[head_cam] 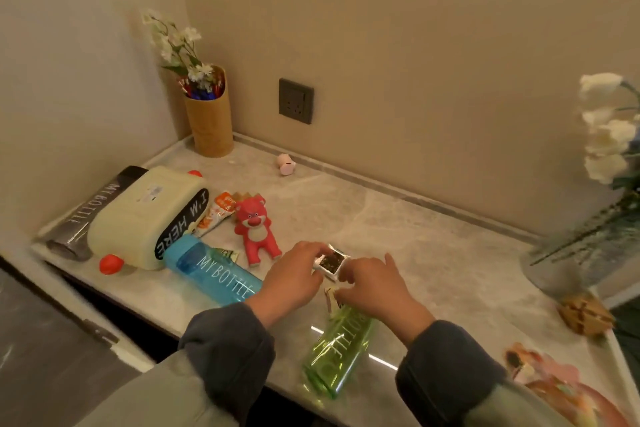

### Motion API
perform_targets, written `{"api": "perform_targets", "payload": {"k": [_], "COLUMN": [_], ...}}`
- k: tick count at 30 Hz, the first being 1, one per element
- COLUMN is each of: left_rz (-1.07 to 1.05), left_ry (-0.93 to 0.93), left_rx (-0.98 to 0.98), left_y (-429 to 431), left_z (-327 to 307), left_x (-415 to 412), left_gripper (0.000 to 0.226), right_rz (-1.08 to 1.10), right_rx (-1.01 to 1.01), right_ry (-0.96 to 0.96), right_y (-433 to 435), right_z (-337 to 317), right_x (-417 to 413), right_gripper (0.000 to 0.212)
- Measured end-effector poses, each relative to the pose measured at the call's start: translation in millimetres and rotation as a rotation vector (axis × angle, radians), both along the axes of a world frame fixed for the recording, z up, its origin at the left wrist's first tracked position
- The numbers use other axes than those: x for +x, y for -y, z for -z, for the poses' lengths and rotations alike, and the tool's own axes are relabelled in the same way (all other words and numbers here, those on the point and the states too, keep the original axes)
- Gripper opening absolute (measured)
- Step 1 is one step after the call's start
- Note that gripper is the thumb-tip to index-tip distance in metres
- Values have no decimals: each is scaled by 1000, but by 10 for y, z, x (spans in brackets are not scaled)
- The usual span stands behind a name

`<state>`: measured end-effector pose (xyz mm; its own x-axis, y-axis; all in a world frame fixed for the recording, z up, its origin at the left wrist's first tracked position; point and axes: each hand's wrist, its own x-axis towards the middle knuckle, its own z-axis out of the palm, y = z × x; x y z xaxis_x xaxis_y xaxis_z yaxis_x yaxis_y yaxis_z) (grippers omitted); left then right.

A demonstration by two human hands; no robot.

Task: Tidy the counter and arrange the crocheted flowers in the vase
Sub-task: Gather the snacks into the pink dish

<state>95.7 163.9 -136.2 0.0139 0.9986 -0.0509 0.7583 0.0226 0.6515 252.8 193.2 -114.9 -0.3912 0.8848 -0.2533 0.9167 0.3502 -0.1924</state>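
Observation:
My left hand [294, 276] pinches a small white snack packet [330, 262] with a dark centre, just above the marble counter [433, 253]. My right hand [375, 282] touches the packet's right edge with fingers curled; a second small packet [330, 298] lies under it. A glass vase [585, 253] with white flowers [609, 135] stands at the far right. A tan cylinder holder [209, 125] with white sprigs and pens stands in the back left corner.
A green bottle [337, 350] lies by the front edge, a blue bottle [211, 270] to its left. Further left lie a cream container [145, 215], a black bottle [86, 215], a red bear toy [256, 225] and an orange packet [218, 208]. A pink figurine [285, 164] sits by the wall, a wooden ball [585, 314] and colourful packet [554, 381] on the right.

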Motion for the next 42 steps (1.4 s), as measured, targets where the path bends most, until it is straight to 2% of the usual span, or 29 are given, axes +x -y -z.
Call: {"api": "perform_targets", "payload": {"k": [3,8,12,15,18,22,25,29,33,36,42], "left_rz": [107,263,347,428,511,496,468,440,315,301,385], "left_ry": [-45,-116,-172,-252,-380,-365,-274,-19,192,304,395], "left_rx": [-73,-109,-82,-66,-31,-9,-28,-99,-53,0,25], "left_y": [-223,-583,-783,-880,-916,-929,-909,-876,-871,-760,-370], "left_z": [73,235,345,369,369,352,344,307,85,-114,-297], "left_x": [-100,-201,-245,-246,-228,-201,-200,-225,-106,158,936], "left_gripper": [46,51,55,64,63,55,49,32,25,26,26], "right_rz": [-14,58,118,125,196,277,382,631,786,842,929], "right_rx": [21,33,-5,-10,-14,52,110,194,329,377,436], "right_ry": [184,306,319,299,259,186,-3,-548,-892,-997,-1046], "right_y": [-57,-97,-125,-126,-117,-93,-81,-70,34,155,556], "right_z": [71,197,174,152,153,166,168,107,24,-17,-79], "right_x": [-168,-364,-394,-425,-443,-425,-414,-338,-185,38,706], "right_gripper": [36,54,43,20,24,10,15,20,23,27,34]}}
